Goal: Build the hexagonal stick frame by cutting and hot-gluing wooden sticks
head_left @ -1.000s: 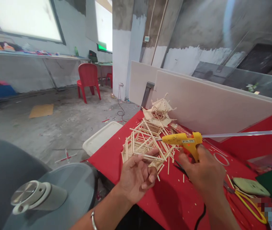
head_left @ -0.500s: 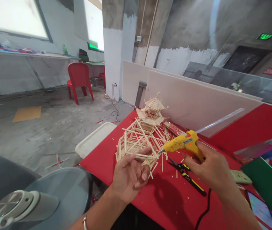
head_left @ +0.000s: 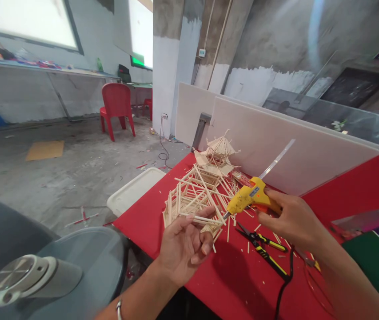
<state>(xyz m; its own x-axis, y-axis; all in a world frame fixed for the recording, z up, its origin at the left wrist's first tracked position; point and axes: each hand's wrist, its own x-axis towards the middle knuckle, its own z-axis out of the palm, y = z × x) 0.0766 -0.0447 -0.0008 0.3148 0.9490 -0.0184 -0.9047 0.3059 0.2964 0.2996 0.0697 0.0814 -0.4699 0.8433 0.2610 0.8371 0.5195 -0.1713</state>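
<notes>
My left hand (head_left: 186,242) is closed on a framework of thin wooden sticks (head_left: 189,195), pinching it at its near edge. Wrapped in my right hand (head_left: 292,220) is a yellow glue gun (head_left: 247,198), a clear glue stick (head_left: 277,159) poking from its back. The metal nozzle meets the stick corner just past my left fingertips; whether it touches cannot be made out. Behind the framework stands a tiered pagoda-like stick model (head_left: 218,158). Black and yellow pliers (head_left: 264,251) lie on the red table (head_left: 239,284) below the glue gun.
Loose sticks (head_left: 231,189) are scattered behind the glue gun, whose black cord (head_left: 284,284) runs down the table. White boards (head_left: 262,133) stand along the far edge. At left, a metal flask (head_left: 39,278) rests on a round grey stool (head_left: 102,266); a white stool (head_left: 132,191) is beside the table.
The glue gun has tilted more steeply, its back end and glue stick swinging up and left. My left hand keeps its hold on the framework. The whole view has shifted slightly.
</notes>
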